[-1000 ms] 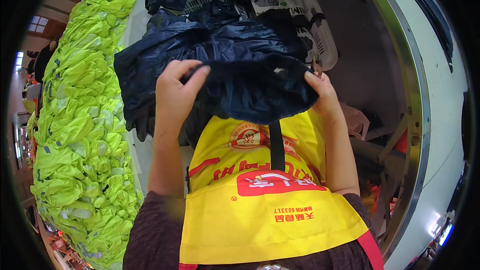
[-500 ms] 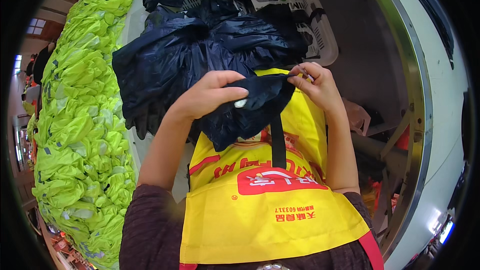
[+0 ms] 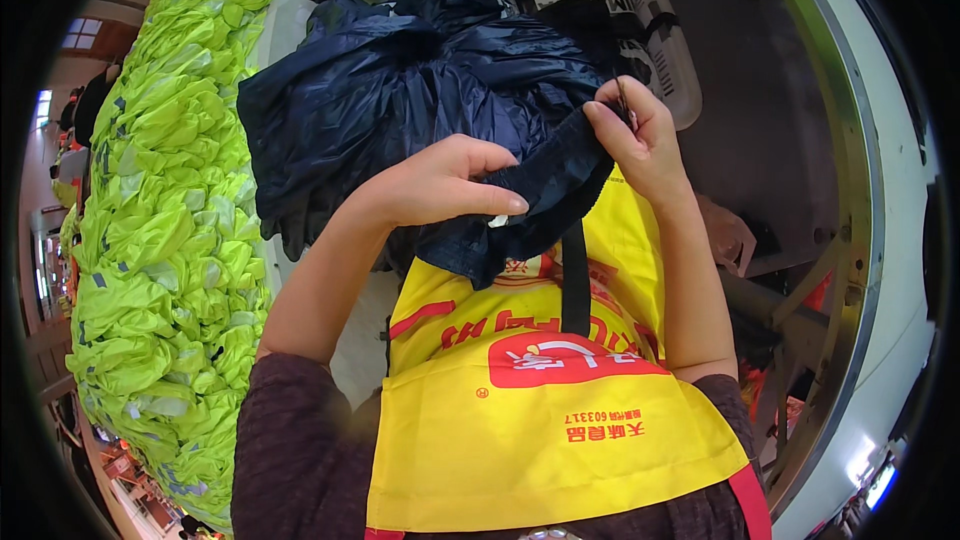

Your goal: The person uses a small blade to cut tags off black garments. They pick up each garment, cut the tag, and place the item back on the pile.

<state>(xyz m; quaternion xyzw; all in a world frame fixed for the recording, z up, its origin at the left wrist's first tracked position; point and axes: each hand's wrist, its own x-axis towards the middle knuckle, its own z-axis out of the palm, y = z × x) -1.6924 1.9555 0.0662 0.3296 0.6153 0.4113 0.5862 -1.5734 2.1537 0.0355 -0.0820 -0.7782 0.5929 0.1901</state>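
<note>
A dark navy garment point(image 3: 400, 100) of thin, shiny cloth lies bunched in front of me. Its thick, ribbed band point(image 3: 555, 180) stretches between my two hands. My left hand point(image 3: 440, 185) grips the band at its left part, thumb on top, with a small white label point(image 3: 497, 222) showing just under the thumb. At the band's right end, the cloth is pinched between the thumb and finger of my right hand point(image 3: 640, 135). A slim, dark pointed tool point(image 3: 622, 98), perhaps thread snips, also sits in that hand, mostly hidden by the fingers.
A tall heap of neon yellow-green garments point(image 3: 165, 270) runs along the left. Behind the dark cloth stands a white plastic basket point(image 3: 682, 90) with more dark pieces and printed sheets. A metal-edged table point(image 3: 850, 190) curves along the right. I wear a yellow apron point(image 3: 540, 480).
My right hand has risen, drawing the band's right end upward so it slants. The pointed tool now points up from that hand. The left hand keeps its hold, slightly shifted to the right.
</note>
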